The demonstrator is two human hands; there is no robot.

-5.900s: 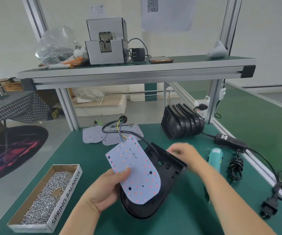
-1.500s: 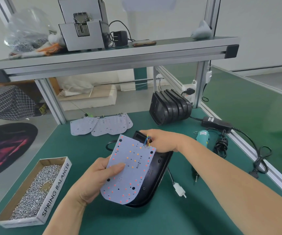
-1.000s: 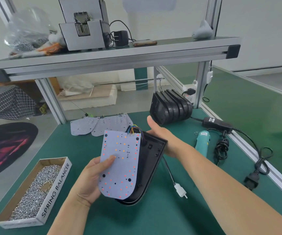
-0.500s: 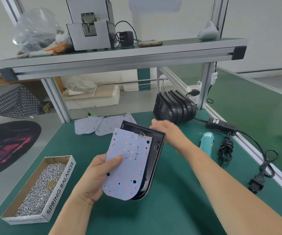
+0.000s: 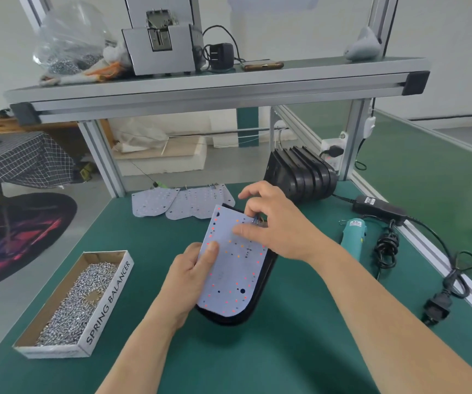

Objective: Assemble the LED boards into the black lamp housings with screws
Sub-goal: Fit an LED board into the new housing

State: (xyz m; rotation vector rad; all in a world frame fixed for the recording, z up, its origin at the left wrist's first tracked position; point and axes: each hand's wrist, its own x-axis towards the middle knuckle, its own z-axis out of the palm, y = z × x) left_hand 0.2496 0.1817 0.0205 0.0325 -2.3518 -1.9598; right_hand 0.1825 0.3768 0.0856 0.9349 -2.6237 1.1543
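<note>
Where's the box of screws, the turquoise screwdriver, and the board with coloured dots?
box of screws (image 5: 109, 291), head view, on its white lettered side wall.
turquoise screwdriver (image 5: 353, 237), head view, on its handle.
board with coloured dots (image 5: 236, 273), head view, on its bare middle.

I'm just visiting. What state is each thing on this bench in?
LED board: laid over the black housing, visible holes empty.
Left hand: pinches the board's left edge.
Right hand: at the wires, grip unclear.
Screw box: open, holding many screws.
Screwdriver: lying on the table, untouched.
Spare boards: flat on the table.
Housing stack: nested, on edge.
Power plug: unplugged, on the table.
</note>
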